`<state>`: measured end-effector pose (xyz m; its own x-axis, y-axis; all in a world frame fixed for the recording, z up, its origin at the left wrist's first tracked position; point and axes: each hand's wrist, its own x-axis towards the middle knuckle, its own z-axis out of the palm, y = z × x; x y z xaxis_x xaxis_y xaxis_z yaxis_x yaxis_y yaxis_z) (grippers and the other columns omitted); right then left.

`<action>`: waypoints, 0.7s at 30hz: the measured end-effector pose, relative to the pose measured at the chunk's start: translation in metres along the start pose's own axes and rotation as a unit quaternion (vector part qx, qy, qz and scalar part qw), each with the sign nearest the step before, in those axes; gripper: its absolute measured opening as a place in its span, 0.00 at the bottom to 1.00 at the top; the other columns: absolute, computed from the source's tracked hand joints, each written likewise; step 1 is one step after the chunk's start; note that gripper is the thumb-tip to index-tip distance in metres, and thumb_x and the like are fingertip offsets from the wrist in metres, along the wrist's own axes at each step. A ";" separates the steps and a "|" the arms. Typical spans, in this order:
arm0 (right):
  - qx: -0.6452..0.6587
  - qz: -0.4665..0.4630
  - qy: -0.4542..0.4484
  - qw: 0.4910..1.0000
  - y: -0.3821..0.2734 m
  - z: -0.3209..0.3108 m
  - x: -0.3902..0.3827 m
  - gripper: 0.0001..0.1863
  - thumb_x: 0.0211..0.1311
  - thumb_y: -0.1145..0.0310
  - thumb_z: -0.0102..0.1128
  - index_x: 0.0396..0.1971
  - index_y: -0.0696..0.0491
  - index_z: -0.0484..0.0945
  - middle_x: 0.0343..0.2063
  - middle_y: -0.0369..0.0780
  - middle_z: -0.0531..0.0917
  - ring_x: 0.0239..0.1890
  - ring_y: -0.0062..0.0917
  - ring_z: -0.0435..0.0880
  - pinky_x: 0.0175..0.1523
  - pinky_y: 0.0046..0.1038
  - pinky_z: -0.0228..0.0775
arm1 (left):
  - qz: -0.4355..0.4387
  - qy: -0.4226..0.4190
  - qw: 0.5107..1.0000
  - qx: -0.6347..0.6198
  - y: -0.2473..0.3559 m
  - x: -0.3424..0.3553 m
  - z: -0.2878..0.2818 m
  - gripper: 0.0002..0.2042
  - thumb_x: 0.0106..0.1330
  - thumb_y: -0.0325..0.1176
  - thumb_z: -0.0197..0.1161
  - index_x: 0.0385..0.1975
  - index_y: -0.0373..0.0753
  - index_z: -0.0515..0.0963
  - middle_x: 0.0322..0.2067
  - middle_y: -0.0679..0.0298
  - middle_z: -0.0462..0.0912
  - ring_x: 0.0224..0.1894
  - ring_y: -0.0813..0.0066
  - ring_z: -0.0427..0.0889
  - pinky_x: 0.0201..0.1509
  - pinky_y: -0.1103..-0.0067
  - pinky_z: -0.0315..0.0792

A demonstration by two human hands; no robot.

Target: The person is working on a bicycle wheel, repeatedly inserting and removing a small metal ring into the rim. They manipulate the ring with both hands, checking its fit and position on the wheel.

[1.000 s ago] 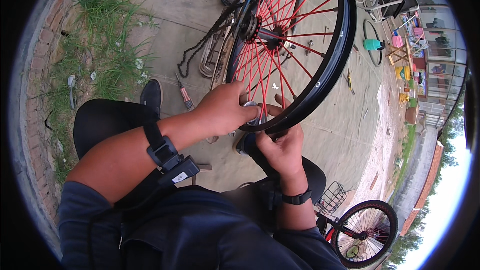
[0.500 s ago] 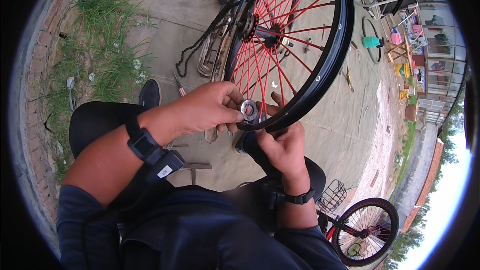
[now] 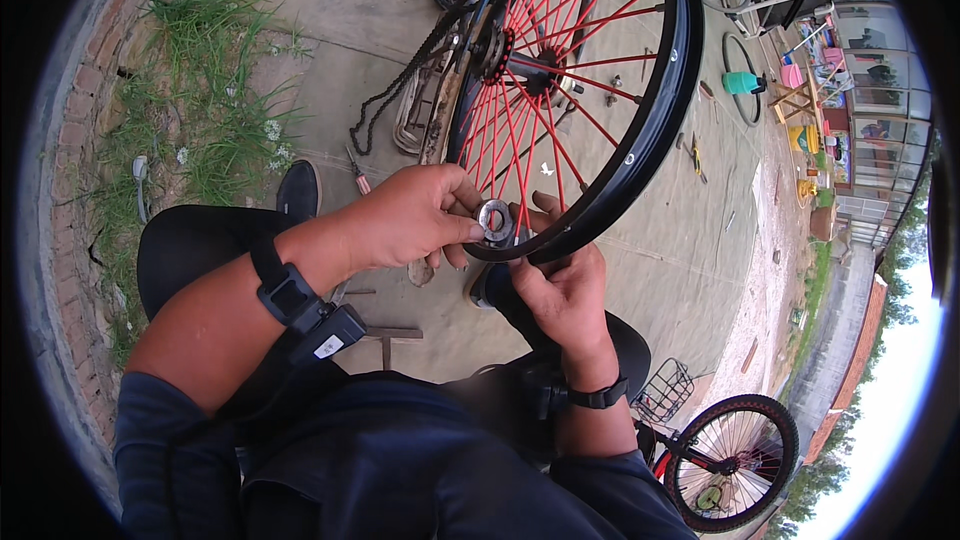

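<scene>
A bicycle wheel with a black rim [image 3: 637, 162] and red spokes [image 3: 566, 158] stands in front of me, without a tyre. My left hand [image 3: 420, 208] pinches a round metal spoke wrench [image 3: 492, 210] between thumb and fingers, at the rim's near end where a spoke meets it. Just right of that, my right hand [image 3: 562, 285] is closed around the rim, thumb on the near side and some fingers reaching behind the spokes. The wrench's slots and its exact seat on the spoke are too small to make out.
A loose chain [image 3: 400, 80] hangs left of the wheel's frame. On the ground lie a screwdriver [image 3: 360, 178] and yellow-handled pliers [image 3: 698, 162]. Grass [image 3: 205, 90] borders the left. A second bicycle's wheel [image 3: 730, 465] stands at lower right, and a teal bottle [image 3: 738, 83] farther off.
The wheel's rim has tilted slightly to the left, and both hands have moved a little left with it. Left hand still pinches the spoke wrench; right hand still holds the rim.
</scene>
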<state>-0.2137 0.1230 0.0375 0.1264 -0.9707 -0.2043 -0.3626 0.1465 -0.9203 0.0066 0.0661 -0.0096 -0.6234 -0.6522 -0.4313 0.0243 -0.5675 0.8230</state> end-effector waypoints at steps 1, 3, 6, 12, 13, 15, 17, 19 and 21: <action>0.006 0.002 0.002 1.000 0.003 0.000 0.000 0.33 0.58 0.82 0.69 0.64 0.59 0.69 0.40 0.34 0.85 0.34 0.11 0.82 0.34 0.17 0.74 | 0.002 0.001 1.000 0.003 0.000 0.000 0.000 0.10 0.70 0.24 0.64 0.47 0.29 0.74 0.36 0.58 0.85 0.28 0.76 0.87 0.23 0.83 0.75; 0.017 0.005 0.004 1.000 0.004 0.001 0.000 0.32 0.58 0.81 0.69 0.64 0.59 0.69 0.39 0.34 0.85 0.33 0.11 0.82 0.33 0.17 0.74 | 0.005 0.002 1.000 0.008 0.001 0.000 0.001 0.10 0.70 0.24 0.64 0.47 0.29 0.74 0.36 0.58 0.85 0.28 0.77 0.87 0.23 0.83 0.75; 0.030 0.013 0.004 0.999 0.003 0.001 0.000 0.32 0.58 0.81 0.69 0.64 0.59 0.70 0.39 0.34 0.85 0.32 0.11 0.82 0.32 0.18 0.74 | 0.011 0.005 1.000 -0.001 0.001 0.000 0.002 0.10 0.70 0.24 0.65 0.47 0.30 0.74 0.35 0.59 0.85 0.27 0.77 0.86 0.22 0.83 0.75; 0.085 0.027 -0.007 0.996 0.008 0.008 0.000 0.31 0.61 0.82 0.65 0.65 0.59 0.68 0.40 0.33 0.84 0.34 0.09 0.81 0.34 0.16 0.73 | 0.021 0.019 0.999 0.021 0.001 0.002 0.004 0.08 0.70 0.25 0.66 0.44 0.33 0.74 0.36 0.59 0.85 0.22 0.78 0.84 0.22 0.83 0.74; 0.085 0.030 -0.018 0.996 0.009 0.009 0.001 0.31 0.62 0.83 0.63 0.65 0.60 0.68 0.41 0.33 0.83 0.35 0.09 0.80 0.35 0.16 0.73 | 0.025 0.028 0.999 0.032 0.002 0.003 0.005 0.09 0.70 0.26 0.67 0.43 0.33 0.74 0.35 0.59 0.85 0.24 0.78 0.85 0.23 0.83 0.75; 0.084 0.033 -0.023 0.996 0.017 0.010 0.000 0.32 0.62 0.84 0.61 0.67 0.60 0.66 0.41 0.32 0.83 0.37 0.09 0.80 0.38 0.15 0.72 | 0.034 0.042 0.997 0.054 0.004 0.005 0.009 0.10 0.68 0.26 0.69 0.42 0.32 0.75 0.34 0.59 0.85 0.26 0.78 0.85 0.25 0.82 0.77; 0.086 0.036 -0.021 0.995 0.027 0.011 -0.003 0.33 0.62 0.85 0.59 0.69 0.60 0.64 0.43 0.32 0.82 0.40 0.09 0.79 0.41 0.15 0.72 | 0.063 0.104 0.982 0.147 -0.004 0.010 0.011 0.12 0.67 0.27 0.71 0.42 0.32 0.75 0.34 0.60 0.85 0.29 0.78 0.85 0.28 0.81 0.78; 0.108 0.023 -0.040 0.993 0.026 0.012 0.002 0.36 0.62 0.85 0.58 0.71 0.60 0.60 0.45 0.32 0.81 0.43 0.11 0.79 0.44 0.16 0.72 | 0.092 0.134 0.971 0.175 -0.015 0.015 0.011 0.14 0.65 0.28 0.73 0.44 0.31 0.76 0.35 0.60 0.86 0.32 0.77 0.85 0.30 0.81 0.78; 0.122 0.019 -0.054 0.991 0.023 0.012 0.003 0.34 0.62 0.84 0.57 0.70 0.61 0.63 0.52 0.36 0.78 0.53 0.15 0.75 0.54 0.21 0.68 | 0.124 0.128 0.974 0.140 -0.020 0.015 0.010 0.17 0.64 0.30 0.75 0.47 0.31 0.76 0.36 0.60 0.86 0.33 0.77 0.85 0.32 0.80 0.78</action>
<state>-0.2107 0.1260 0.0114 0.2196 -0.9394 -0.2634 -0.1359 0.2379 -0.9617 -0.0117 0.0725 -0.0287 -0.4087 -0.8762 -0.2556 -0.0878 -0.2410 0.9665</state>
